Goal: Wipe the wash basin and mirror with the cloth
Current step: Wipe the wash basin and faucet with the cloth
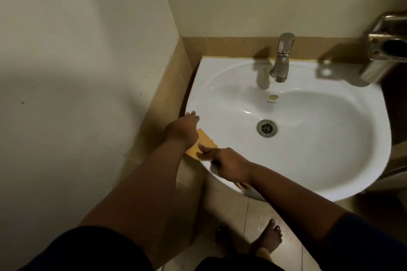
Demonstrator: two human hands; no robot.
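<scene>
Wash basin: the white wash basin (308, 138) is fixed in a corner under a tan tile band; its bowl looks glossy, with no visible suds or streaks, but cleanliness cannot be judged from here.
Mirror: not in view, so that half of the task appears still to be done.
Progress: I judge the work to be at an early point, on the basin's near-left rim, with the bowl, far rim and tap area left to cover.
Left hand: the left hand (184, 128) reaches over the left rim, fingertips on the edge, fingers fairly straight, resting over the far end of the cloth rather than curled round it.
Right hand: the right hand (224, 164) pinches the near end of the cloth between thumb and fingers at the front-left rim.
Cloth: the yellow cloth (203, 143) lies on the rim between the two hands, partly covered by both.
Tap: a metal tap (282, 59) stands at the back, no water running.
Drain: a metal drain (267, 128) sits at the bowl's bottom.
Writing: a small yellowish mark (273, 97) under the tap has a line of dark print beneath it, too small to read.
</scene>
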